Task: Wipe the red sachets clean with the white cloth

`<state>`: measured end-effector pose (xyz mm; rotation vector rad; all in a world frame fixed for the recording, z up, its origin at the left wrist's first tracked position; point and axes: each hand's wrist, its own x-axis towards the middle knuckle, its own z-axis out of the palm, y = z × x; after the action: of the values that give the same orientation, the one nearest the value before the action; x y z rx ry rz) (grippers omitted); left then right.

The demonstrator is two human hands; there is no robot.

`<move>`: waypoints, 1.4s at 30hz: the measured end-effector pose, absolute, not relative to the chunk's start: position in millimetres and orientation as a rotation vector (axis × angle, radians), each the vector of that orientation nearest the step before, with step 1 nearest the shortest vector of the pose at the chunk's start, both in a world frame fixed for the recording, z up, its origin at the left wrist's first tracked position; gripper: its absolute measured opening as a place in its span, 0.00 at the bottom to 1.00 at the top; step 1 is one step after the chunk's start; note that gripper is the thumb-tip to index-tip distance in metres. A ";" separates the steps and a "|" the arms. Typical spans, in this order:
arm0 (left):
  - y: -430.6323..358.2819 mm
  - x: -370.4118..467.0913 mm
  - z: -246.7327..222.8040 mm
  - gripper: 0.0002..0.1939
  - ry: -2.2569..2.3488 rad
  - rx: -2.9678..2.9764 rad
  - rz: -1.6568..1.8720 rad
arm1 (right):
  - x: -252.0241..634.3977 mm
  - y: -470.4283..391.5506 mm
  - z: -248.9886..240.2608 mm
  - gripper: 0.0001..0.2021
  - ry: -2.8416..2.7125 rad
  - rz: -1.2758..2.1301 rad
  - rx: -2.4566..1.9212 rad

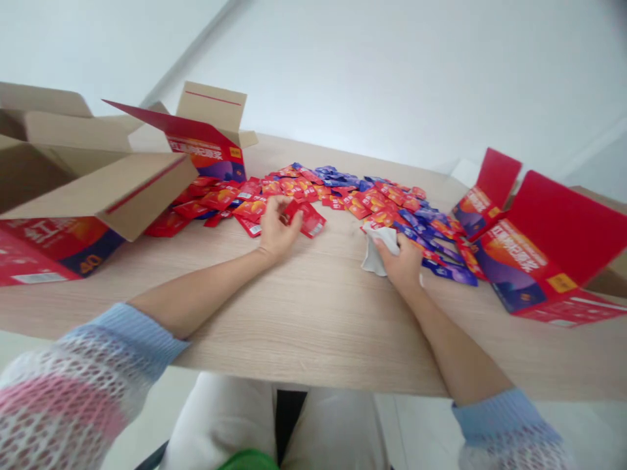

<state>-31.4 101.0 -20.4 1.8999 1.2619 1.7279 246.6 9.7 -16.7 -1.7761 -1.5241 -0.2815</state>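
My left hand (279, 232) is closed at the near edge of the sachet pile, with a shiny red sachet (312, 220) between its thumb and curled fingers. The fingertips are partly hidden behind the hand. In my right hand (404, 264) is a crumpled white cloth (375, 256), pinched low over the table beside the right part of the pile. Red and orange sachets (252, 209) lie just behind and left of my left hand. Blue-purple sachets (337, 177) are mixed in along the back, and more blue sachets (448, 269) spread to the right of my right hand.
Open red cartons with brown inner flaps stand on both sides: a near left box (59, 245), a box behind it (206, 153), a large right box (529, 261) and a smaller one (477, 205). The wooden table (304, 326) runs to a white wall.
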 end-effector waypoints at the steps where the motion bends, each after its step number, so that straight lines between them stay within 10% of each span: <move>1: 106.9 -43.7 -13.9 0.15 1.274 2.034 1.822 | 246.4 10.9 -17.0 0.20 -1.526 -0.286 -1.789; 6: 144.5 -123.4 7.7 0.08 1.509 2.472 2.029 | 254.3 14.9 -15.6 0.20 -1.545 -0.327 -1.802; 13: 157.9 -155.4 -2.2 0.09 1.767 2.736 1.469 | 257.7 20.7 -18.8 0.20 -1.541 -0.340 -1.794; 34: 112.9 -91.4 -10.4 0.07 1.070 2.836 1.155 | 211.2 -13.2 -6.9 0.13 -1.705 -0.023 -1.405; 42: 112.8 -81.1 -16.7 0.10 0.894 2.935 0.903 | 227.9 -9.1 -10.1 0.34 -1.486 -0.454 -2.100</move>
<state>-81.1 112.8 -16.7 2.9347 0.8942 0.9029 227.9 -9.1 -10.1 -2.0998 -1.4860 -0.4535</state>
